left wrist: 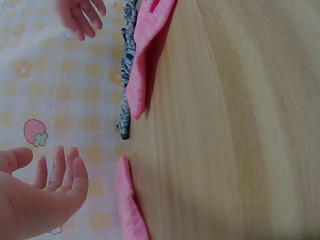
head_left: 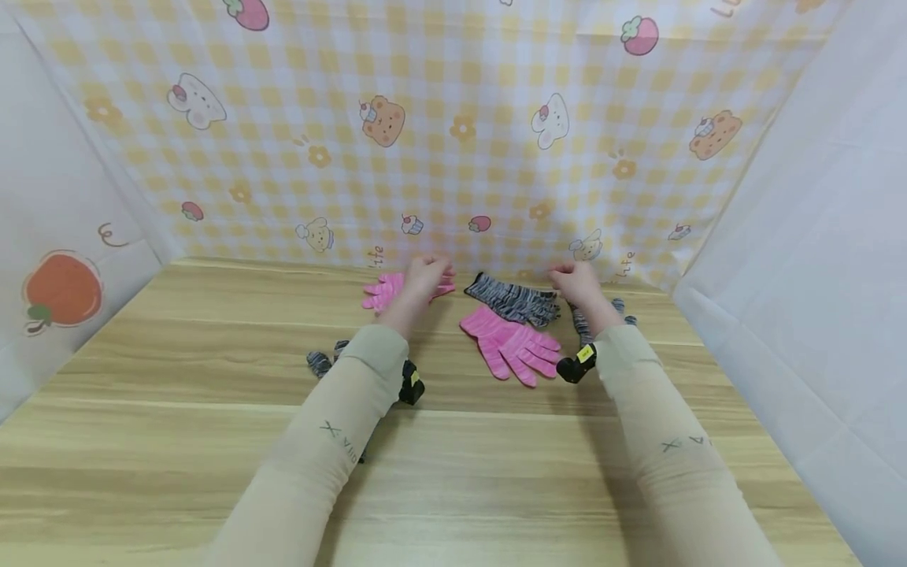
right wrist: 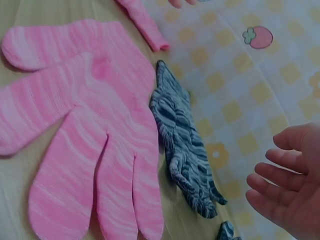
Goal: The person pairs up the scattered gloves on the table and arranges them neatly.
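My left hand (head_left: pixel 430 276) is held over a pink knit glove (head_left: pixel 383 292) near the back of the table, hiding part of it. In the left wrist view its fingers are loosely bent, with nothing in them. My right hand (head_left: pixel 579 283) hovers at the right, just past the fingers of a grey-and-black marled glove (head_left: pixel 512 299). The right wrist view shows this hand relaxed and holding nothing. A second pink glove (head_left: pixel 512 345) lies flat between the two forearms, against the marled one. Another marled glove (head_left: pixel 579 324) is partly hidden behind the right wrist.
More marled knit fabric (head_left: pixel 319 363) shows from under my left forearm. The wooden table (head_left: pixel 482 488) meets a yellow checked cloth (head_left: pixel 439 173) at the back. White sheets (head_left: pixel 815 260) hang along both sides. Black wrist cameras sit below both cuffs.
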Action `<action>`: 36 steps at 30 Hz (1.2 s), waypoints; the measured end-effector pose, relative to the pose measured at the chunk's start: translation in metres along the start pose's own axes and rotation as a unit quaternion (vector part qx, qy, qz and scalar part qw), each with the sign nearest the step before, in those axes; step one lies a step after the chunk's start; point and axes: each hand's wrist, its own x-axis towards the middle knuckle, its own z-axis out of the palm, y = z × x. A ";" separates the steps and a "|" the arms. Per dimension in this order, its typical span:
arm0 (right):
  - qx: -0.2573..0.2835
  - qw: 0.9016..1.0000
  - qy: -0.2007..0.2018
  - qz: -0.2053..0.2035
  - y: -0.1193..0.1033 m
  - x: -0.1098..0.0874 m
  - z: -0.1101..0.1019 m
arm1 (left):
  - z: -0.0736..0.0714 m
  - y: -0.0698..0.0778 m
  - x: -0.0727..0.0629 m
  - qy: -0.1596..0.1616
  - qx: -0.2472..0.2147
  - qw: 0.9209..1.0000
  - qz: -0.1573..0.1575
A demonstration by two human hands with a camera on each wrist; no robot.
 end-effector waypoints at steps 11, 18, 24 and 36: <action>0.024 0.999 -0.021 0.024 0.008 0.007 0.001 | 0.007 -0.010 0.016 -0.002 -0.013 0.999 -0.047; 0.049 0.998 -0.023 0.039 0.013 0.010 0.007 | 0.011 -0.017 0.021 -0.017 -0.009 0.998 -0.067; 0.054 0.996 -0.036 0.067 0.015 0.014 0.010 | 0.016 -0.018 0.021 -0.038 0.013 0.995 -0.089; 0.080 0.990 -0.021 0.113 0.019 0.016 0.016 | 0.027 -0.020 0.024 -0.024 0.036 0.991 -0.127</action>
